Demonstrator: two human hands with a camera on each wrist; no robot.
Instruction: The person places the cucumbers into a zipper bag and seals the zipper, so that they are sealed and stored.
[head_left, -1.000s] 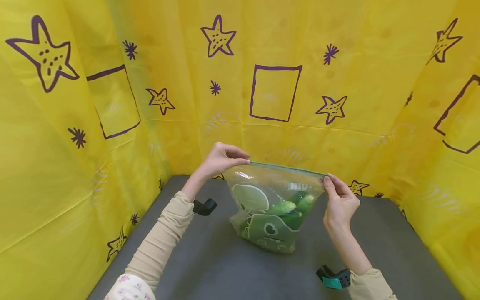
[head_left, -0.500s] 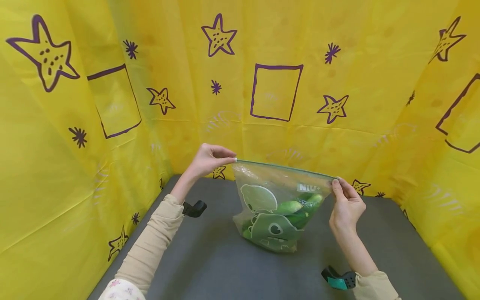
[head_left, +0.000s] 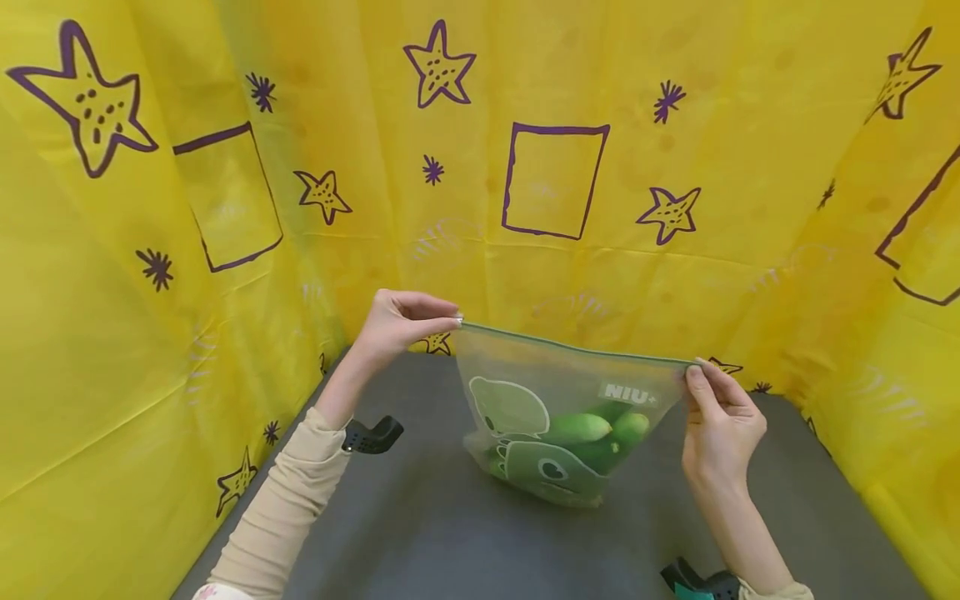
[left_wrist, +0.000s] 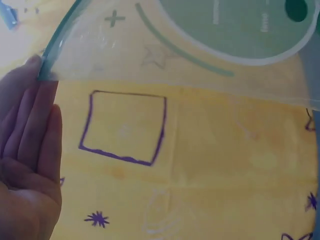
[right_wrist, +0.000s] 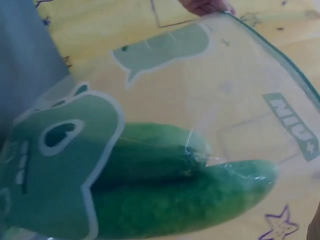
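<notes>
A clear zip bag [head_left: 555,367] printed with a green cartoon creature and "NIU+" stands stretched between my two hands, its green top strip pulled nearly straight. Several green cucumbers [head_left: 581,427] lie inside it, seen closer through the plastic in the right wrist view as long cucumbers [right_wrist: 180,210]. My left hand [head_left: 405,323] pinches the strip's left end between thumb and fingers. At the right end of the strip, my right hand [head_left: 720,417] pinches the corner with thumb and forefinger. In the left wrist view, the left hand [left_wrist: 32,145] holds the bag's edge.
The bag's bottom is at a dark grey tabletop [head_left: 420,533]. Yellow cloth walls [head_left: 360,100] with purple stars and squares enclose the table at the back and both sides. A black strap mount [head_left: 372,435] sits on the left wrist, another mount [head_left: 697,581] on the right.
My left hand has moved left and my right hand right and slightly down. The bag's top strip now spans wider, and both hands keep their pinch on it.
</notes>
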